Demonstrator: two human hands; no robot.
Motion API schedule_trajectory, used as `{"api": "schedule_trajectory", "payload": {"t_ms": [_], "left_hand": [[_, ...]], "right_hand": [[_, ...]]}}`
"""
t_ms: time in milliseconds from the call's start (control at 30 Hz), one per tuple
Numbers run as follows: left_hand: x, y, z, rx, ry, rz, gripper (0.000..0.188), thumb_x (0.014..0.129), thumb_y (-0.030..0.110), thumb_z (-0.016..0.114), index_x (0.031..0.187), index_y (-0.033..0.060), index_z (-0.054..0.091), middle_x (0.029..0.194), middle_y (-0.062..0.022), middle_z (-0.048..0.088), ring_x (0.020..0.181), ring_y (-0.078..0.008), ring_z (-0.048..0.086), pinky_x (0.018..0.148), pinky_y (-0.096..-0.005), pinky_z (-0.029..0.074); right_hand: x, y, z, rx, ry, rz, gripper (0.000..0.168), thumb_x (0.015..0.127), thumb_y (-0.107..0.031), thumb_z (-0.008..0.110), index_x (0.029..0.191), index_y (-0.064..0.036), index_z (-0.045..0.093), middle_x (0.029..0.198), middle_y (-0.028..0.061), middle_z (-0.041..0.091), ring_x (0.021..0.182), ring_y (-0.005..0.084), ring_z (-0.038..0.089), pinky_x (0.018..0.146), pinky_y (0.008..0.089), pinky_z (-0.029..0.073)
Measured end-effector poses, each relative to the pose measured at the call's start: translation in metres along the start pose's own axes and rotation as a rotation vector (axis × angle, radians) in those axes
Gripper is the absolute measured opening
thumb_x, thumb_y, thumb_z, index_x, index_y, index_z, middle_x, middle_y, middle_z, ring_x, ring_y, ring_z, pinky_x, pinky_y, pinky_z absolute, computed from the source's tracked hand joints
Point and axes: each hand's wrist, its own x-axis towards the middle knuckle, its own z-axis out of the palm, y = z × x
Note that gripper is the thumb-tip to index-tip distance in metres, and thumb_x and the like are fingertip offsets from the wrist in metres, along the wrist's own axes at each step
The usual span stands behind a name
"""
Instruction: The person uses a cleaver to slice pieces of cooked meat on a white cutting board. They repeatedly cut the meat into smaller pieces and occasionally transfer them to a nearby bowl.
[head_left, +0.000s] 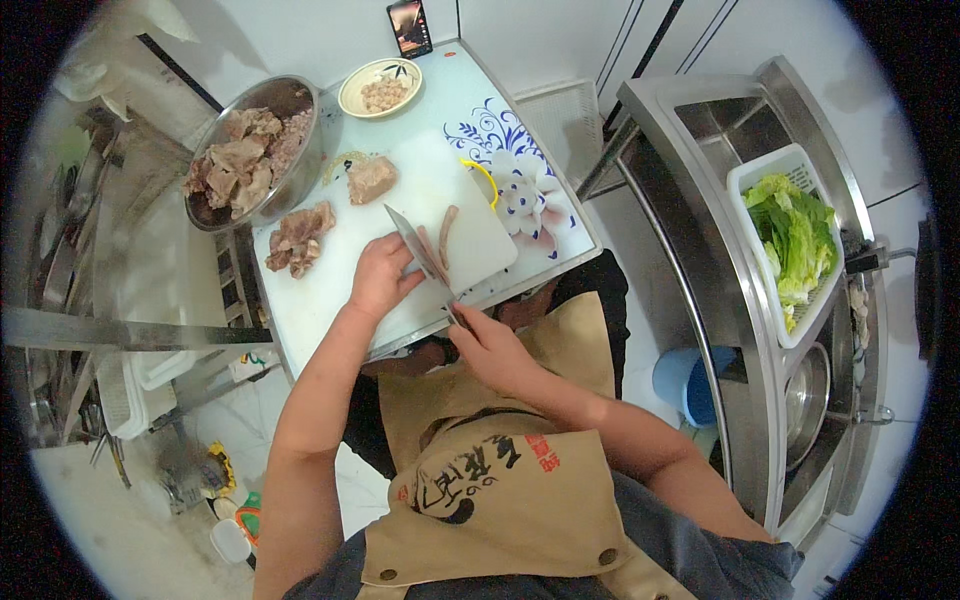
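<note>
My right hand (484, 341) grips the handle of a kitchen knife (415, 242), its blade pointing up and left over a white cutting board (491, 259). Just left of the blade, my left hand (384, 274) rests with bent fingers close to it; whether it holds a piece of meat is hidden. Thin strips of meat (448, 236) lie along the blade's right side. A pale chunk of meat (372, 180) sits farther up the board, and a browner, ragged piece of meat (300, 238) lies to the left. Small meat pieces fill part of a patterned bowl (345, 97) at the back.
A steel bowl (311, 161) heaped with meat stands at the back left. A phone (410, 28) leans on the wall behind the table (577, 247). To the right, a white basket (787, 341) of lettuce rests on a steel sink unit (742, 300), near a blue bucket (675, 382).
</note>
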Motion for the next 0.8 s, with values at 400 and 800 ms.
{"api": "schedule_trajectory", "payload": {"t_ms": [400,800], "left_hand": [[-0.003,0.015,0.004,0.006,0.125,-0.096,0.027,0.073,0.015,0.085,0.096,0.0052,0.074,0.115,-0.0115,0.07,0.098,-0.0344,0.066,0.091,-0.0442,0.051],[0.028,0.044,0.014,0.29,-0.071,-0.732,0.044,0.087,0.048,0.066,0.09,0.0063,0.079,0.094,-0.016,0.076,0.093,-0.0367,0.07,0.082,-0.05,0.054]], "right_hand": [[0.011,-0.01,-0.019,0.299,-0.117,0.147,0.042,0.106,-0.028,0.052,0.141,-0.005,0.056,0.081,0.0062,0.06,0.058,0.0175,0.055,0.054,0.0362,0.05],[-0.02,-0.006,-0.077,0.611,-0.037,0.102,0.021,0.109,-0.03,0.05,0.101,-0.01,0.049,0.073,-0.0003,0.052,0.048,0.0102,0.047,0.041,0.0248,0.037]]}}
